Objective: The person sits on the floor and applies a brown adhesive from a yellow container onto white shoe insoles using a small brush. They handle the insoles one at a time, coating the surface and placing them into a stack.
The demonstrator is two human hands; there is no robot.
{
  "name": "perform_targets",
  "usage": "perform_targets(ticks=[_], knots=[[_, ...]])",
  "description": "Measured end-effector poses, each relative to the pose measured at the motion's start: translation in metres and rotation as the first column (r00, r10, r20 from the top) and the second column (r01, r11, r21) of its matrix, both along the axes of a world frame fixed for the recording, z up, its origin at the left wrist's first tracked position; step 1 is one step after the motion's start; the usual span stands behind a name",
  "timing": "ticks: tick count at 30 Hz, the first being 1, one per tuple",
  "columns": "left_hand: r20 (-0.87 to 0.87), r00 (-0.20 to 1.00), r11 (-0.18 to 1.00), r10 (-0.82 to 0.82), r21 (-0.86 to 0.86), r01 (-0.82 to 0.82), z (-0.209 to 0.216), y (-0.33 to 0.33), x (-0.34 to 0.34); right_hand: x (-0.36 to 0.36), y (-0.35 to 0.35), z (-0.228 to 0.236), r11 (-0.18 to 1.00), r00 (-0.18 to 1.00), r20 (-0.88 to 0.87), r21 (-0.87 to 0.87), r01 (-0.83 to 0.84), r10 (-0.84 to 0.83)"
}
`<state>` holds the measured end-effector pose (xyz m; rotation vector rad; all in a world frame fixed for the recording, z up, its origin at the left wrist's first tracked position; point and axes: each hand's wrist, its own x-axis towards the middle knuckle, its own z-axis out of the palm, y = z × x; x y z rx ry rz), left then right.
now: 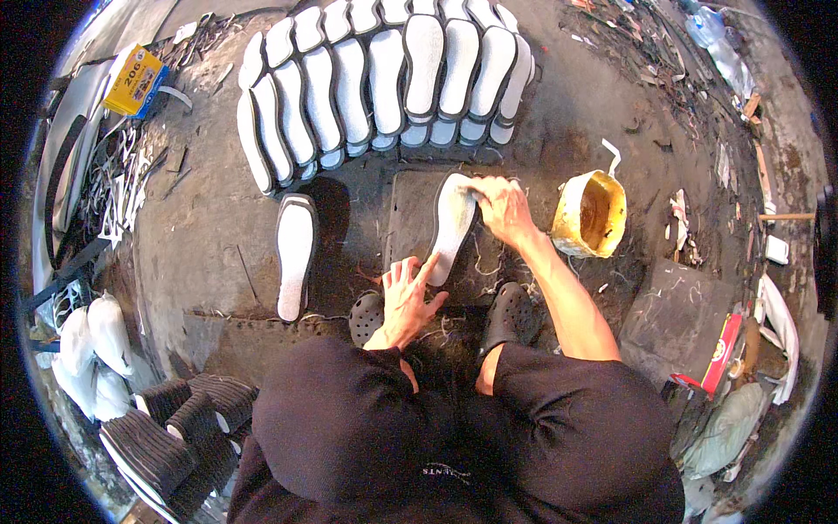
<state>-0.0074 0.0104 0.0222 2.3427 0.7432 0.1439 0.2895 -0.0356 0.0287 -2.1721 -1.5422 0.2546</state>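
Note:
A white shoe sole point(452, 218) with a dark edge lies on a dark flat board point(408, 196) between my feet and the rows of soles. My left hand point(404, 301) rests by its heel end, fingers stretched apart, the index finger touching the white face. At the toe end my right hand point(504, 210) is closed, its fingertips pressed down on the sole's surface. Whatever those fingers pinch, if anything, is hidden. A second white sole point(296, 258) lies alone to the left. To the right stands a yellow pot point(572, 214) with a brownish, stained inside.
Several white soles point(387, 83) stand packed in curved rows at the back. Dark ribbed soles point(161, 450) are piled at the lower left, near white bags point(106, 336). A yellow box point(137, 80) lies far left. Scraps and a red box point(721, 354) line the right.

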Motion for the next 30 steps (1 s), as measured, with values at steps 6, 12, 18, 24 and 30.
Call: perform_targets(ticks=[6, 12, 18, 24, 30], knots=[[0.095, 0.995, 0.998, 0.036, -0.052, -0.031, -0.010, 0.010, -0.020, -0.136, -0.093, -0.001, 0.992, 0.988, -0.095, -0.018, -0.125, 0.123], [0.089, 0.994, 0.997, 0.069, -0.028, -0.067, -0.016, -0.001, -0.004, -0.067, -0.025, 0.028, 0.947, 0.919, -0.255, 0.034, 0.320, -0.301], [0.113, 0.986, 0.992, 0.123, 0.009, -0.125, -0.020, -0.002, -0.006, -0.010, 0.066, -0.005, 0.965, 0.925, 0.278, -0.120, -0.234, 0.259], [0.116, 0.983, 0.990, 0.139, -0.013, -0.139, -0.013, -0.002, -0.012, 0.002, 0.070, 0.020, 0.935, 0.915, 0.192, -0.092, -0.343, 0.355], [0.207, 0.939, 0.939, 0.275, -0.267, -0.216, -0.005, 0.001, -0.017, -0.051, 0.008, 0.004, 0.969, 0.953, 0.183, -0.090, -0.230, 0.243]])
